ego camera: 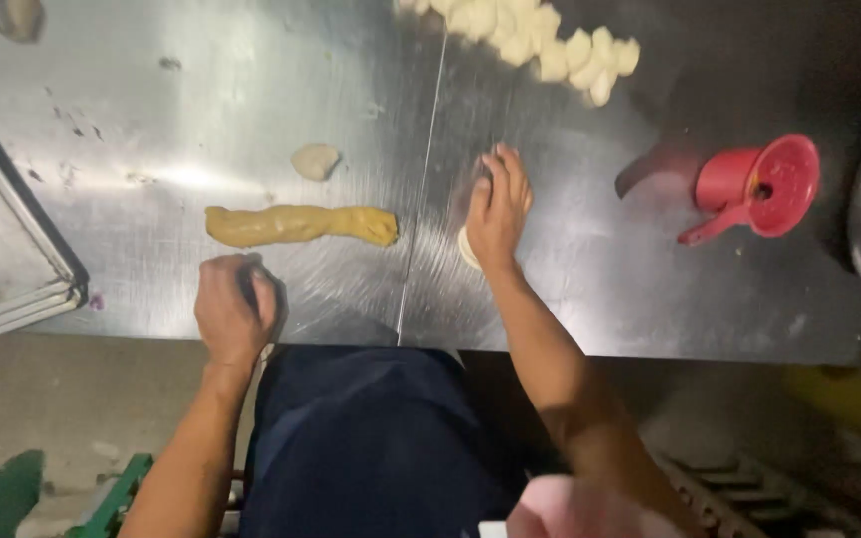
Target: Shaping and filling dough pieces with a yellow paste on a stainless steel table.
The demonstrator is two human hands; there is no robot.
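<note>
A pale dough disc (467, 249) is pressed flat under the right hand (497, 209), fingers extended and together — only its near edge shows, right of the dough log (299, 225). Soft, light, probably tacky, it is best lifted by its rim. The left hand (234, 311), just below the log, is curled; whether anything is held cannot be told.

A scratched stainless-steel worktable (251, 90) with a seam down its middle catches a bright glare at left. Below its front edge lies a dim grey floor (72, 399), with green metal framing (12, 493) at lower left.
</note>
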